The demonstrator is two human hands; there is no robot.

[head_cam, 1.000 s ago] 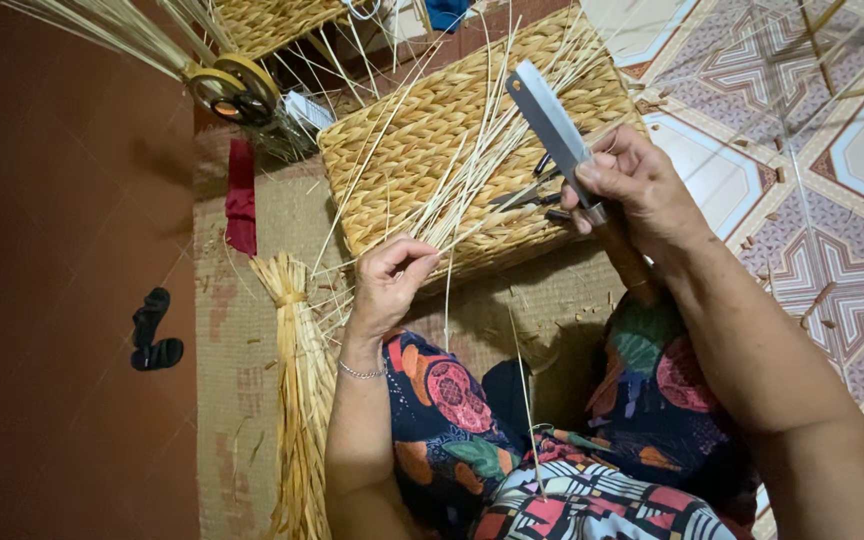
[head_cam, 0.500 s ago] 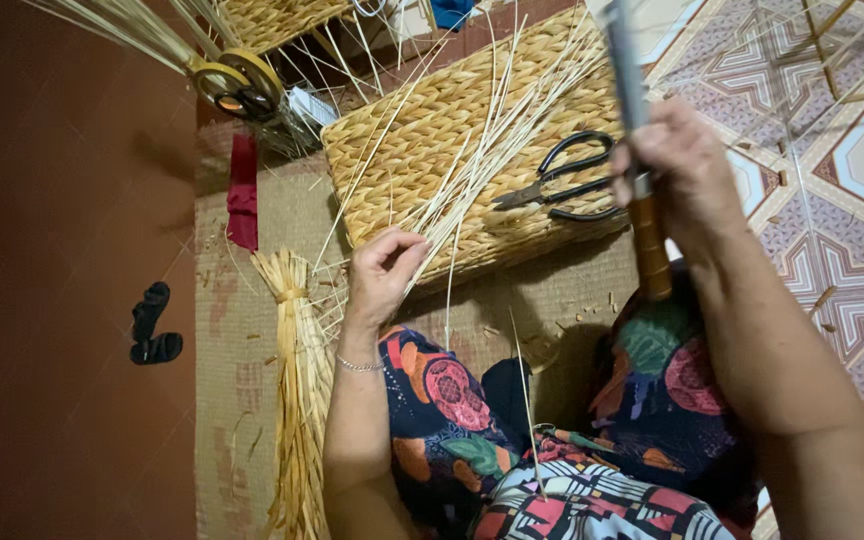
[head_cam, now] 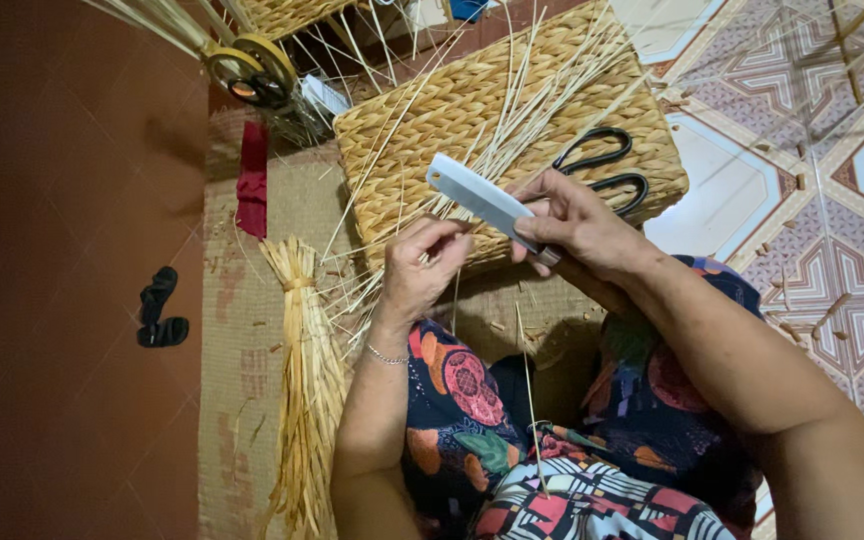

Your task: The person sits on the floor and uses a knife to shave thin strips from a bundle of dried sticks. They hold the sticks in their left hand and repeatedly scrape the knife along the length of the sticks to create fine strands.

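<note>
Woven mat below; knife in right grip.

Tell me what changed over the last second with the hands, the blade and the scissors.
The right hand swung the flat grey blade from over the woven basket up on end, then down and left to the straw strands at the left hand. It keeps hold of the blade. The left hand stayed pinching the strands; the black scissors stayed on the basket.

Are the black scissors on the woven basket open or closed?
Cannot tell for certain. The black scissors lie flat on the woven basket, but the right hand hides the blades; only the two handle loops show, close together.
</note>
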